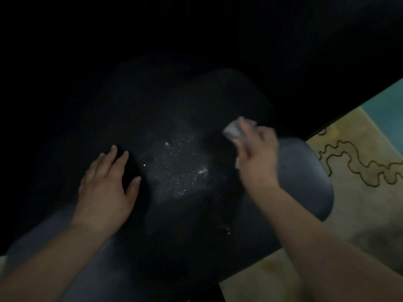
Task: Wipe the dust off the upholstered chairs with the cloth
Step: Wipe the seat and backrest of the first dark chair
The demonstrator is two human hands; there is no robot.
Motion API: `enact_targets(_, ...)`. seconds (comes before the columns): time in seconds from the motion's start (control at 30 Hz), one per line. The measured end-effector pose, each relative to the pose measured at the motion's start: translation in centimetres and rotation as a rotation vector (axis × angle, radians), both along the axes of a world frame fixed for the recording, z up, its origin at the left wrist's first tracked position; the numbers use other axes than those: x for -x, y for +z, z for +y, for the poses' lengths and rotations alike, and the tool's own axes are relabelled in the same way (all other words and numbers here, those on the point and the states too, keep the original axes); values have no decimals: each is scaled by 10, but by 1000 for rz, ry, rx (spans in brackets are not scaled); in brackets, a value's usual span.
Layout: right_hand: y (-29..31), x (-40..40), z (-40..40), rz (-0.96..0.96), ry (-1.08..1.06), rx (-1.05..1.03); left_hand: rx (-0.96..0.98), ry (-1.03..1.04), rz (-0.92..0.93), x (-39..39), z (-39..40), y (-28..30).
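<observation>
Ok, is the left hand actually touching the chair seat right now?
Touching. The head view shows the left hand lying flat on the dark chair seat, fingers spread, with no gap visible under the palm.

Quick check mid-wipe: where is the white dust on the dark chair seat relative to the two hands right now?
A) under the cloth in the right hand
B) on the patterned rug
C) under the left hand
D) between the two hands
D: the white dust specks lie on the dark upholstered chair seat between the left hand, resting flat, and the right hand, which holds the pale crumpled cloth off to the side.
</observation>
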State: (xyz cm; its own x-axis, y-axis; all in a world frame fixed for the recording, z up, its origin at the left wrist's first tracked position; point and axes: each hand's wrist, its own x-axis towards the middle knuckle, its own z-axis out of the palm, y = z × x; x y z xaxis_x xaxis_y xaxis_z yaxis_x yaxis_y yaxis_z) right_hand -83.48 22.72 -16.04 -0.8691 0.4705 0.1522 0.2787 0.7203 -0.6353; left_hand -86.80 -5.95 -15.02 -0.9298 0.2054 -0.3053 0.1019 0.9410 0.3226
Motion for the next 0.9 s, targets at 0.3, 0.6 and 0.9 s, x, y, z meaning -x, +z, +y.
enact_targets(0.3,-15,-29,-59,-117,97,85,13,-98,33,-12,1,-2)
enact_targets(0.6,-14,-83,23,-187,-353,101,30,-105,-11,-30,-3,6)
enact_targets(0.9,-11,-67,-25,2,-157,103,56,-78,-49,-34,5,10)
